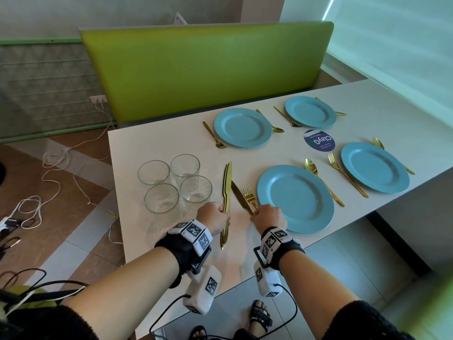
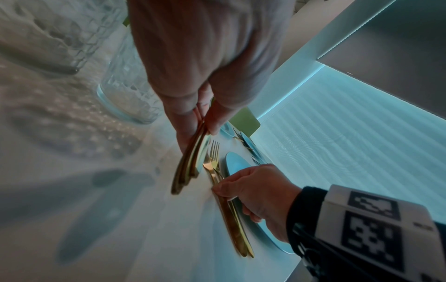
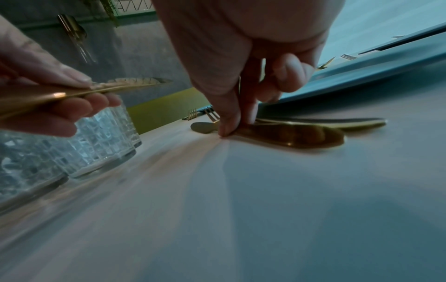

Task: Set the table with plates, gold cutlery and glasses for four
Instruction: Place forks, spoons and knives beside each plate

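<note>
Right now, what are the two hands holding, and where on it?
The left hand grips a bundle of gold knives around the handles. The right hand pinches one gold knife at its handle, on the table.

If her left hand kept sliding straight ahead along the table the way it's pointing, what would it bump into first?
Probably nothing: the left hand, gripping a bundle of gold knives, points between the glasses and the far plate's fork. Depth is uncertain.

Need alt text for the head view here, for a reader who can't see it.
A person's left hand grips a bundle of gold knives while the right hand sets one knife beside a fork, left of the nearest blue plate. The white table holds four blue plates with forks and spoons; four empty glasses stand clustered at left.
</note>
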The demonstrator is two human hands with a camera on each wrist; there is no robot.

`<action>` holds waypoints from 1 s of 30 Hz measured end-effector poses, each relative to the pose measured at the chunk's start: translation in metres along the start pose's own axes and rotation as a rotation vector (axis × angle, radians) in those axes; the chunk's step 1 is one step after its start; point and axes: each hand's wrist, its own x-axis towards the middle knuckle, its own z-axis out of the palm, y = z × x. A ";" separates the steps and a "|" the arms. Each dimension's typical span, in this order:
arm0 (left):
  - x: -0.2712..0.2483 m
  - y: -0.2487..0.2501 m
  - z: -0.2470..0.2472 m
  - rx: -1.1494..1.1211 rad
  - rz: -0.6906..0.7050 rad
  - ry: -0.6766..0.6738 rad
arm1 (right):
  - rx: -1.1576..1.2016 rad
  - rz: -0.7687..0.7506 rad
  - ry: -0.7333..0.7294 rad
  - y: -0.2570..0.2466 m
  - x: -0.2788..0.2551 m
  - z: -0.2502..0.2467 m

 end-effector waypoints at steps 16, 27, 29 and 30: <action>-0.003 0.005 0.000 0.041 0.013 -0.023 | 0.089 0.002 0.023 0.007 0.002 -0.015; -0.004 0.030 0.008 -0.005 0.037 -0.058 | 0.346 -0.106 -0.017 0.023 0.004 -0.070; -0.004 0.036 0.014 0.001 0.058 -0.065 | 0.386 -0.132 -0.077 0.020 -0.005 -0.070; -0.004 0.039 0.017 0.004 0.068 -0.071 | 0.408 -0.143 -0.102 0.018 -0.009 -0.069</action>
